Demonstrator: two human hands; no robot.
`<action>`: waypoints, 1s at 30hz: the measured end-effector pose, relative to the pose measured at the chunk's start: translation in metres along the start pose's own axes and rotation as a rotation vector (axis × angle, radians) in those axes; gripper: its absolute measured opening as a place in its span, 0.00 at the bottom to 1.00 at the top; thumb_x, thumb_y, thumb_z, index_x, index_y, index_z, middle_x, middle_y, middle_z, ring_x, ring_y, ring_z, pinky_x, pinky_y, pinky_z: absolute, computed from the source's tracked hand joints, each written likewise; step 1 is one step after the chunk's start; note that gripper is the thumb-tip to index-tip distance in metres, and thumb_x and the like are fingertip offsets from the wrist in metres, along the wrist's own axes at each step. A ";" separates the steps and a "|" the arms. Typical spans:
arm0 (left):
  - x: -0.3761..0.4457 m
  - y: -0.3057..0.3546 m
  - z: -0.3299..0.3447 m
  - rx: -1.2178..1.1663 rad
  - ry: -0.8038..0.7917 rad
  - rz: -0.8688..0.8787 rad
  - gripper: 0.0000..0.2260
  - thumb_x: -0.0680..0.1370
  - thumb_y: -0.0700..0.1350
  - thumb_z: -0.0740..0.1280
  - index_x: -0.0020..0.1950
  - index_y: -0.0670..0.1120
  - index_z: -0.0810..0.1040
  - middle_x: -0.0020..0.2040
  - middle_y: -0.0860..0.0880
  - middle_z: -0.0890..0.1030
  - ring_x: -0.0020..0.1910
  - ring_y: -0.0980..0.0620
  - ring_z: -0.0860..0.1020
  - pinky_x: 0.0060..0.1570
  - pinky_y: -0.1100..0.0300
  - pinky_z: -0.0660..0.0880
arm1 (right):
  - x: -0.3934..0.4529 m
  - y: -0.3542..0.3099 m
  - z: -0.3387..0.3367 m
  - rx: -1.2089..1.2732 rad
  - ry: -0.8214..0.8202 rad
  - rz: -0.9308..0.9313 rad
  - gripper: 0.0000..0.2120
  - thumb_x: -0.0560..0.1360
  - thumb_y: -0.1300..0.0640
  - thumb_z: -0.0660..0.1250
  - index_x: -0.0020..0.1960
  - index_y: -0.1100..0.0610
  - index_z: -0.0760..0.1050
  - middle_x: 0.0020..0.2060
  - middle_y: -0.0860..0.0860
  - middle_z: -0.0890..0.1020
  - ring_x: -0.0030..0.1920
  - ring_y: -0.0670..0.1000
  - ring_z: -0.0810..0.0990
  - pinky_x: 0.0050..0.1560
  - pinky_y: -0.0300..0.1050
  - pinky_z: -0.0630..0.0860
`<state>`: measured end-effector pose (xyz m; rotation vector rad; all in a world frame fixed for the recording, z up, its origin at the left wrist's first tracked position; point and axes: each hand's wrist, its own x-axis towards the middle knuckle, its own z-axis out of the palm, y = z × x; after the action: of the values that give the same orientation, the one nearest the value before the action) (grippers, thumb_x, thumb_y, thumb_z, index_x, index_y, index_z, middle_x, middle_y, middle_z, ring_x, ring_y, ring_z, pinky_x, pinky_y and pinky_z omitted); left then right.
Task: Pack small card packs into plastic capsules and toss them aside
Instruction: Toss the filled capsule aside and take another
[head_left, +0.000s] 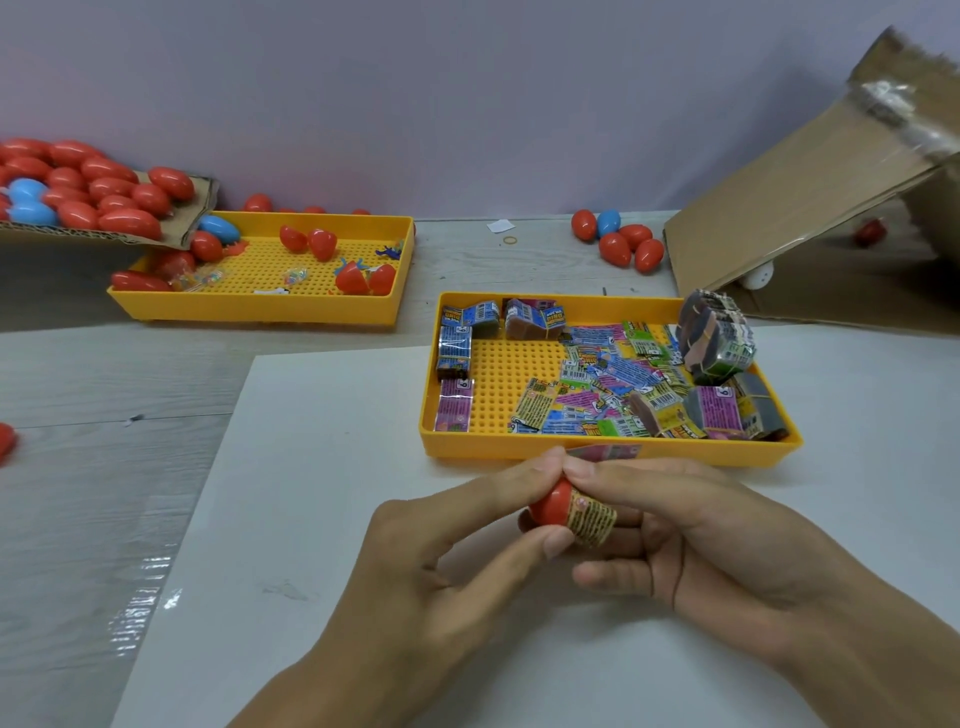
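Observation:
My left hand (431, 561) pinches a red capsule half (550, 506) between thumb and forefinger, just in front of the near yellow tray (613, 451). A rolled yellow card pack (592, 521) sticks out of that half to the right. My right hand (691, 535) grips the pack, its fingers curled round it. The near tray holds several loose card packs (613, 379) and a banded bundle of packs (714, 338). The far yellow tray (249, 304) holds red capsule halves (358, 278) and small toys.
A cardboard flap with a heap of red and blue capsules (88, 192) overhangs the far tray at the left. More capsules (621, 241) lie at the back by a tilted cardboard box (810, 208). A white sheet (311, 519) lies under my hands.

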<state>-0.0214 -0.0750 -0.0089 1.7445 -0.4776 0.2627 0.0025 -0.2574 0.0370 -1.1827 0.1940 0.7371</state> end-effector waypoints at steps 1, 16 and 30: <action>0.000 0.000 0.000 0.002 0.006 0.001 0.16 0.75 0.44 0.72 0.63 0.45 0.81 0.62 0.56 0.82 0.63 0.57 0.79 0.63 0.64 0.74 | -0.001 0.000 0.000 -0.023 0.010 -0.023 0.17 0.62 0.53 0.75 0.46 0.62 0.85 0.43 0.61 0.85 0.36 0.51 0.85 0.30 0.41 0.81; -0.001 0.003 0.005 0.108 0.075 0.056 0.18 0.73 0.44 0.71 0.61 0.41 0.80 0.60 0.53 0.82 0.61 0.61 0.80 0.61 0.67 0.74 | 0.005 0.007 0.003 0.071 -0.001 -0.033 0.16 0.63 0.53 0.76 0.46 0.62 0.85 0.37 0.57 0.84 0.33 0.48 0.83 0.30 0.39 0.80; 0.001 0.002 0.001 -0.302 0.107 -0.164 0.24 0.71 0.42 0.75 0.67 0.54 0.78 0.60 0.51 0.83 0.61 0.50 0.81 0.59 0.59 0.78 | -0.002 0.000 0.002 -0.193 0.026 -0.284 0.14 0.64 0.54 0.76 0.49 0.56 0.84 0.44 0.59 0.86 0.43 0.56 0.86 0.33 0.42 0.80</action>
<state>-0.0214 -0.0762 -0.0063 1.4562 -0.2785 0.1569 0.0005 -0.2562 0.0386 -1.3698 -0.0255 0.4987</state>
